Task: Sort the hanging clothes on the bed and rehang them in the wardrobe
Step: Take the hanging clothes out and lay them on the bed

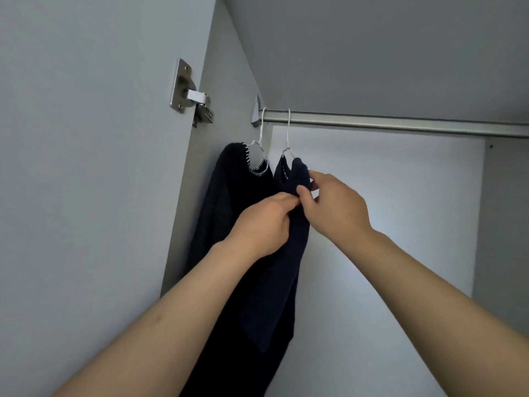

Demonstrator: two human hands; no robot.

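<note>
My left hand and right hand pinch the navy garment hanging lengthwise down from the rail, hem cut off below.

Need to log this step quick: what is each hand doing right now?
Left hand: closed, gripping the dark navy garment on the second hanger.
Right hand: closed, pinching the same garment near its collar.

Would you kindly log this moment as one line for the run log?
stage: rehanging | rail: two hangers on | left hand: grips navy top | right hand: pinches it | black top: hung
</note>
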